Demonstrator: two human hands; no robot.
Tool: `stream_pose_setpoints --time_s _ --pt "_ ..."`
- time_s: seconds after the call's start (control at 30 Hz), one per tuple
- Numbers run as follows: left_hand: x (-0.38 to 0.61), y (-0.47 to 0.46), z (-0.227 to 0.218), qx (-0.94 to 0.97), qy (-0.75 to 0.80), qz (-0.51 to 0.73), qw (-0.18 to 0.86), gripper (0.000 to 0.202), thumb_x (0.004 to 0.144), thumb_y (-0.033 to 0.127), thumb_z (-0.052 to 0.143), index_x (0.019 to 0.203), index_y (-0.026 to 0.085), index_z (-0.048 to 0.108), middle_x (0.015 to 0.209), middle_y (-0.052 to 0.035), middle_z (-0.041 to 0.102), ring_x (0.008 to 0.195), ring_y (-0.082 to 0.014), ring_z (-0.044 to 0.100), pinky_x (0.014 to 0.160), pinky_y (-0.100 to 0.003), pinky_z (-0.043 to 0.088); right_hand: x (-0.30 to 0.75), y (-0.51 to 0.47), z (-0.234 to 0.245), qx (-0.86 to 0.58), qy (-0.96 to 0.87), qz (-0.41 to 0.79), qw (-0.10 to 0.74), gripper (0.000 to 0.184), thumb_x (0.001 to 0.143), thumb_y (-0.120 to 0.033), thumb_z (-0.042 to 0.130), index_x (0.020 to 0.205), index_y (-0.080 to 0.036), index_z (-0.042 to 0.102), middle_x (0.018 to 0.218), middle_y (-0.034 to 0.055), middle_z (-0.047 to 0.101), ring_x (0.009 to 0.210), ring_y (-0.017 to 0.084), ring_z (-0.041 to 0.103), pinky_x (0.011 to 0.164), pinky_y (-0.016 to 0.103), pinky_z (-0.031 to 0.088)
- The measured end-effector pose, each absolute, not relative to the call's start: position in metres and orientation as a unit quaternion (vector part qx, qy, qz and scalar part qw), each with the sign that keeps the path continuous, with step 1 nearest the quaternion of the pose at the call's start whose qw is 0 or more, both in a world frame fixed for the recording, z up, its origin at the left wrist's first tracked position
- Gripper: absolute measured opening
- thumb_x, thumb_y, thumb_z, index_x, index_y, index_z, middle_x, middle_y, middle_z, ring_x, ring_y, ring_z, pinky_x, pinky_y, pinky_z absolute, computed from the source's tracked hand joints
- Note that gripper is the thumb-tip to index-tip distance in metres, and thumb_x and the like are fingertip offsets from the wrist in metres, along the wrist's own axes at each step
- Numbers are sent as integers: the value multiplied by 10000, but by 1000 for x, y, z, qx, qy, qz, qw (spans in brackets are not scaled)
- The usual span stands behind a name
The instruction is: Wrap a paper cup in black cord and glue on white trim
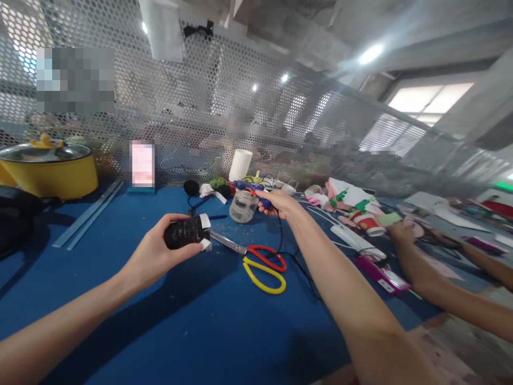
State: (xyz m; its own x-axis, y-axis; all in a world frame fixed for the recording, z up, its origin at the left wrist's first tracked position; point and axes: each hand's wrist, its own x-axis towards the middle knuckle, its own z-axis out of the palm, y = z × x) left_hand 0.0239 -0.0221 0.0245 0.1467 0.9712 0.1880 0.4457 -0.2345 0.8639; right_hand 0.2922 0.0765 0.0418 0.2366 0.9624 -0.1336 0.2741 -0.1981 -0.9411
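My left hand (158,248) is closed around a short black cylinder (182,233) with white tabs at its right end, held above the blue table. In my right hand (279,202) is the handle of a blue hot glue gun (247,185), its barrel at the mouth of a clear jar (243,208). Whether the gun rests on the jar's rim I cannot tell. Scissors (243,250) with one red and one yellow handle lie between my arms, blade tips hidden by the black cylinder's end. The gun's dark cord (281,231) hangs below my right hand.
A yellow pot (52,174) and two flat strips (90,214) are at the left. A lit phone (143,166) and a white roll (240,164) stand by the perforated screen. At right are a purple object (380,275), a red paper cup (367,223) and another person's hand (404,235).
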Motion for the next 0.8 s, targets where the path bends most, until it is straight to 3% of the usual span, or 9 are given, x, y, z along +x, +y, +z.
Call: stream_pose_setpoints --time_s 0.23,0.4,0.53,0.67,0.8 --pt "21 -21 24 687 502 395 347 543 597 469 652 1023 171 496 828 -34 618 742 -200 578 651 -313 471 285 72 37 -610 -472 362 524 205 727 -235 612 584 -155 490 418 -53 488 333 49 460 299 128 329" --pt "20 -20 26 686 511 384 349 547 593 480 654 1013 169 494 778 -17 592 692 -181 553 609 -293 446 272 53 49 -549 -495 363 568 133 683 -230 611 651 -171 497 550 -38 551 461 74 540 415 164 419" --pt "19 -19 27 682 515 379 356 550 589 484 658 1007 164 499 758 -5 568 663 -161 532 581 -269 423 258 13 56 -447 -562 431 546 164 642 -174 574 804 -150 563 680 1 622 519 88 556 484 200 449" --pt "17 -19 29 681 512 376 364 543 590 497 652 992 165 500 726 5 553 639 -155 523 565 -264 416 249 -29 52 -427 -589 479 492 149 657 -172 550 800 -137 573 501 -40 543 400 72 458 413 202 395" --pt "17 -19 31 680 515 371 367 519 588 482 652 975 167 506 711 4 562 632 -163 536 560 -273 424 248 -48 45 -431 -618 494 434 126 717 -234 549 774 -128 585 503 -29 521 389 75 463 400 212 393"
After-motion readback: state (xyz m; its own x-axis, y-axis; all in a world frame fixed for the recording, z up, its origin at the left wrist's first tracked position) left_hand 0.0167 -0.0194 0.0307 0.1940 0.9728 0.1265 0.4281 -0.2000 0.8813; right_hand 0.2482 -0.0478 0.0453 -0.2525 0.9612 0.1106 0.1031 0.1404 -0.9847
